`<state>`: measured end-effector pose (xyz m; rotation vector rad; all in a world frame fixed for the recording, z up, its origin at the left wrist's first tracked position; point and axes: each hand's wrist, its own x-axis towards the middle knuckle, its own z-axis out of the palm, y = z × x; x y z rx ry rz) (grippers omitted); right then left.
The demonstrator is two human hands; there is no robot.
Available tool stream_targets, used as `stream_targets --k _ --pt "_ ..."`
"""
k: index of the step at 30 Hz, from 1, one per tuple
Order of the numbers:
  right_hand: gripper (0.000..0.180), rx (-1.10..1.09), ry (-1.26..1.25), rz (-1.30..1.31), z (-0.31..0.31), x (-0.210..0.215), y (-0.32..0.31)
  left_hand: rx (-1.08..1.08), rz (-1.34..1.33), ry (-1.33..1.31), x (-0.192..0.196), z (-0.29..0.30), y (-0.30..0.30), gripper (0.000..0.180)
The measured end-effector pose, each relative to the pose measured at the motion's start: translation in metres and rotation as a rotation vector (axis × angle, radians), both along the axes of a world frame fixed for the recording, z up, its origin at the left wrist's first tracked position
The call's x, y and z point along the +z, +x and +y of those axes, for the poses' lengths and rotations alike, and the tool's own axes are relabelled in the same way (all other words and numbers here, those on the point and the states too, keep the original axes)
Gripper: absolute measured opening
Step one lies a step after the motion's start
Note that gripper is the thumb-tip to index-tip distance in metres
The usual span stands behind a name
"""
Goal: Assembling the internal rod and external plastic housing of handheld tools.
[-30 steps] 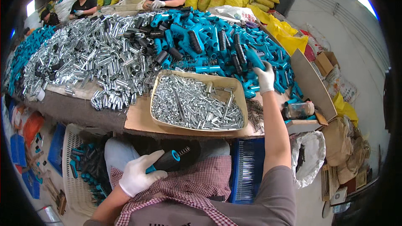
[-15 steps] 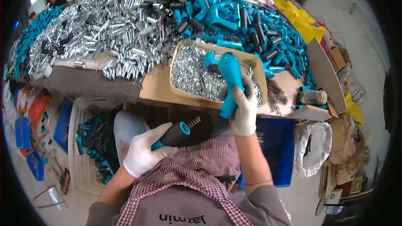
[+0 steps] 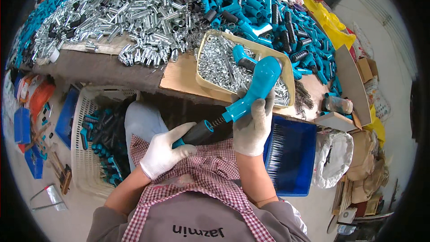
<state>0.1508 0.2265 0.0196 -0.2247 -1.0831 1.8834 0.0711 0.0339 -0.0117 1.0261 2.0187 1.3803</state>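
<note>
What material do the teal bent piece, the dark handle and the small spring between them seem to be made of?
Teal bent piece: probably moulded plastic, smooth with a soft sheen. Dark handle: matte black, perhaps rubber or plastic; its look leaves this open. Spring: likely metal wire, thin grey coils.

A shallow tan tray [image 3: 202,80] of small silver screws sits at the counter [image 3: 103,69] edge. Behind and to the left of the tray spreads a heap of shiny metal tubes [image 3: 130,13]; behind and to its right lies a pile of teal plastic handles [image 3: 277,22]. Below the tray, a white basket [image 3: 83,152] of dark grips stands to the left and a blue crate [image 3: 293,157] to the right.
</note>
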Motion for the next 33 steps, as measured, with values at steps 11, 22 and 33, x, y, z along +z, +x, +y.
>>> stream_targets --k 11,22,33 --pt "0.045 0.459 -0.153 0.081 0.008 -0.026 0.007 -0.067 -0.035 -0.02 0.004 0.002 -0.003 0.071" --pt "0.053 0.714 1.367 -0.772 0.029 0.011 0.046 -0.461 0.051 -0.344 0.021 -0.019 -0.036 0.063" --pt "0.037 0.386 2.132 -0.047 0.031 0.018 0.03 -0.662 -0.853 -0.332 -0.012 -0.026 -0.057 0.083"
